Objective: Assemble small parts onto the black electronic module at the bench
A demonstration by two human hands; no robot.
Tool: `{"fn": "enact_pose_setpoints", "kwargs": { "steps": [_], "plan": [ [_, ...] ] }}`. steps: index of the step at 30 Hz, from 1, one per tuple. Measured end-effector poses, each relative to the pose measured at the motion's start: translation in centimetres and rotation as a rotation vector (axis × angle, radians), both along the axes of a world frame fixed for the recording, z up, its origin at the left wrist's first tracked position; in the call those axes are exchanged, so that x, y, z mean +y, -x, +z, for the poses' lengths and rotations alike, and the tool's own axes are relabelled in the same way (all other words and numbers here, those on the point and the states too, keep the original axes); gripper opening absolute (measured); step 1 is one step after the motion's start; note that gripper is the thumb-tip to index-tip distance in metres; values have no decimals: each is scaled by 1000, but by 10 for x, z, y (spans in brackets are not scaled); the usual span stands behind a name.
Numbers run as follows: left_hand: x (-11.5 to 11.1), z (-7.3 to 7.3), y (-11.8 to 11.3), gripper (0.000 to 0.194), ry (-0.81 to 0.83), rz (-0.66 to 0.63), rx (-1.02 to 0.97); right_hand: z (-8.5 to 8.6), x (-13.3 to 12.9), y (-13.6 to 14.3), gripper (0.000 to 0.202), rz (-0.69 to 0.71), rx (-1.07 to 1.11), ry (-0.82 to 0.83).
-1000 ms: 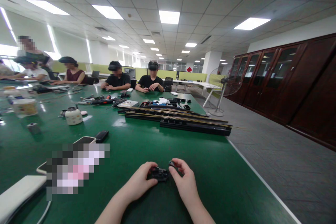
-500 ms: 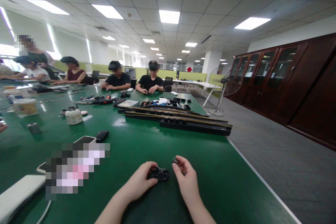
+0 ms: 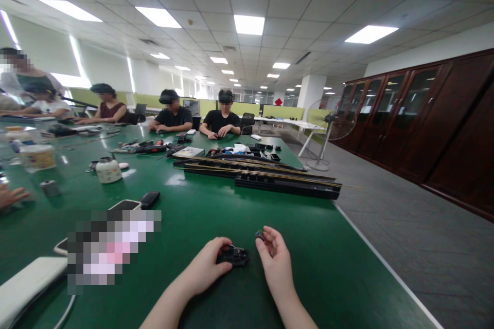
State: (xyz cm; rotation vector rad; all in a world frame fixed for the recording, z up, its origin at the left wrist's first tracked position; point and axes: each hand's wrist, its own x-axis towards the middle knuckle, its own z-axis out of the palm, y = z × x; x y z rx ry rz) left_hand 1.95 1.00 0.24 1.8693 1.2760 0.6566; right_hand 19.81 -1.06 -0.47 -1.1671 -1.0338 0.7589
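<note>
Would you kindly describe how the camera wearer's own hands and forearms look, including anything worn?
The bare left hand and bare right hand wear no gloves; the left forearm and right forearm show no sleeve, watch or cable down to the picture's lower edge. I see no rings or markings, though some fingers are hidden.

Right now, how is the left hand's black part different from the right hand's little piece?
The black part is much bigger than the little piece. The left hand grips the black part by one end; the right hand pinches the little piece. Both look dark.
</note>
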Motion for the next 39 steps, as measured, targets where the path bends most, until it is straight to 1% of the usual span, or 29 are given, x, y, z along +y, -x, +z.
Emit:
{"fn": "enact_pose_setpoints", "kwargs": {
  "steps": [12,18,24,33,39],
  "plan": [
    [-1,2,-2,43,-7,-4,-2,-1,1,0,34,-9,-22,15],
    [-1,2,-1,44,-8,9,19,0,1,-1,34,-36,-17,14],
    [-2,4,-2,41,-17,-2,20,-1,1,-2,32,1,-35,30],
    [-2,4,-2,45,-5,6,7,-1,1,-2,33,34,-61,56],
    [-1,4,-2,45,-13,10,19,-2,2,-2,33,-1,-62,21]
  ]
}}
